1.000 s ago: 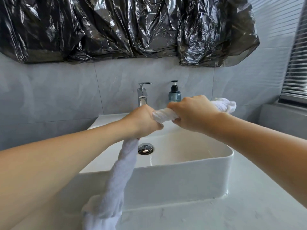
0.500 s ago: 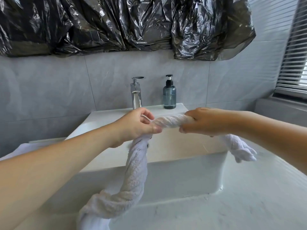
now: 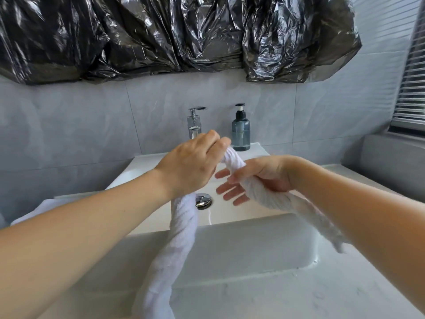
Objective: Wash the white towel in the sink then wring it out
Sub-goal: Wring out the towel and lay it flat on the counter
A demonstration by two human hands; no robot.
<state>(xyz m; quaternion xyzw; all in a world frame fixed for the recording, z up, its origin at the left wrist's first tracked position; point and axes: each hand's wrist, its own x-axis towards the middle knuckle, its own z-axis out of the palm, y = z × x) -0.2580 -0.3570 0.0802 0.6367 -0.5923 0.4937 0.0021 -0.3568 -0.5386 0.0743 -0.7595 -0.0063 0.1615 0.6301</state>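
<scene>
The white towel (image 3: 181, 229) is twisted into a rope above the white sink (image 3: 253, 229). My left hand (image 3: 190, 166) is over the basin, back up, and pinches the towel's highest part near the faucet. From there the towel runs down across the palm of my right hand (image 3: 259, 178), which is turned palm up with its fingers straight and pointing left. One end hangs over the sink's front rim toward the bottom edge. The other end passes under my right forearm and dangles at the right.
A chrome faucet (image 3: 194, 123) and a blue soap bottle (image 3: 240, 132) stand at the sink's back. The drain plug (image 3: 203, 200) shows in the basin. Black plastic sheeting (image 3: 184, 31) covers the wall above. Window blinds (image 3: 411, 77) are at the right, and pale counter (image 3: 299, 295) surrounds the sink.
My right hand has let go its grip, turning palm up with its fingers straightened under the towel. My left hand has risen and now pinches the towel from above.
</scene>
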